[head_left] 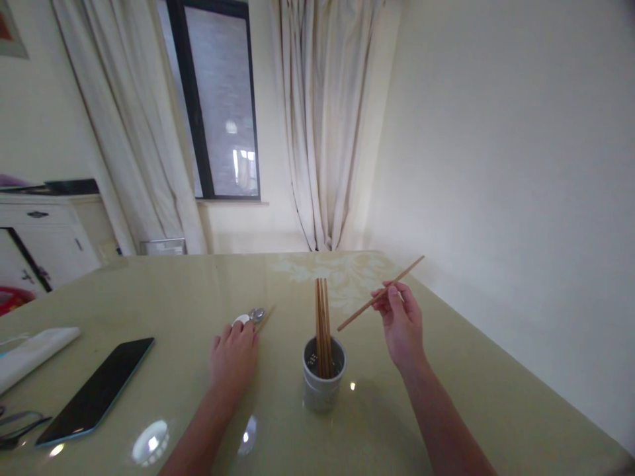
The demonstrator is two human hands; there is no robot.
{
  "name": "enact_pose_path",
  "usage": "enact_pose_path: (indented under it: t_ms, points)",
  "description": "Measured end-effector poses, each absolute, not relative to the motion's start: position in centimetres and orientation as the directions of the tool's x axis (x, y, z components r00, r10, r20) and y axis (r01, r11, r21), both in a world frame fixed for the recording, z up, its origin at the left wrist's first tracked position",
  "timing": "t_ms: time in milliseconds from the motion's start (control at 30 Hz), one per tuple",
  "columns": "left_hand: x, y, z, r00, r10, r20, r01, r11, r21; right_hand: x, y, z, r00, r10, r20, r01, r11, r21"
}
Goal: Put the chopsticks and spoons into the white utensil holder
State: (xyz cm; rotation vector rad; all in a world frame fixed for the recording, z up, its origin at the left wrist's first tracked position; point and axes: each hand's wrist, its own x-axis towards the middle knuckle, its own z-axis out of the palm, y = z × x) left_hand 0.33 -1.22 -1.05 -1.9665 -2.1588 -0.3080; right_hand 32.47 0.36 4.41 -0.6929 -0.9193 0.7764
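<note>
My right hand [401,324] is raised over the right side of the table, pinching a brown wooden chopstick [364,309] that slants up to the right. Left of it stands a grey cylindrical holder [322,390] with several upright chopsticks [323,324] in it; holes show in its inner wall. Low at the table, my left hand [234,357] curls over the handles of a bundle of utensils. Beyond its fingers stick out metal spoons [257,315], a white spoon head [241,319] and a light chopstick tip [268,316]. The fingertips and handles are hidden beneath the hand.
The glossy greenish table [278,430] reflects light spots. To the left lie a black tablet [96,390], a white flat item [37,354] and dark-framed glasses [22,426]. A wall [520,198] borders the right edge; curtains [327,132] and a window are behind.
</note>
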Motion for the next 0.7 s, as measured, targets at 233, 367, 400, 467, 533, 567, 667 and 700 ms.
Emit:
enact_pose_path:
  t_ms: [233,367,400,467,533,567,667,700]
  points:
    - [0.6,-1.2,-1.1,-0.117,0.973,0.199,0.993,0.12,0.001,29.5,-1.2,3.8,0.011,0.892,0.452,-0.118,0.45,-0.885]
    - [0.8,-1.5,-1.1,-0.127,0.974,0.187,0.991,0.131,-0.006,29.1,-1.3,3.3,-0.08,0.897,0.434,0.042,0.438,-0.898]
    - [0.8,-1.7,-1.0,-0.121,0.975,0.186,0.992,0.125,-0.008,29.0,-1.3,3.2,-0.081,0.896,0.437,0.09,0.444,-0.892]
    - [1.0,-1.9,-0.9,-0.096,0.978,0.185,0.995,0.1,-0.01,29.0,-1.3,3.2,-0.079,0.891,0.447,0.169,0.454,-0.875]
    - [1.3,-2.1,-0.6,-0.069,0.979,0.194,0.997,0.073,-0.013,28.9,-1.3,3.2,-0.092,0.887,0.453,0.212,0.462,-0.861]
    - [1.5,-2.1,-0.5,-0.058,0.978,0.202,0.998,0.061,-0.01,28.8,-1.3,3.2,-0.101,0.886,0.452,0.225,0.463,-0.857]
    - [2.2,-2.0,-0.1,-0.056,0.98,0.191,0.997,0.044,0.063,28.5,-1.3,3.0,-0.107,0.89,0.443,0.236,0.455,-0.858]
    - [2.4,-1.9,-0.1,-0.064,0.983,0.17,0.992,0.044,0.115,28.5,-1.3,3.0,-0.101,0.893,0.439,0.237,0.45,-0.861]
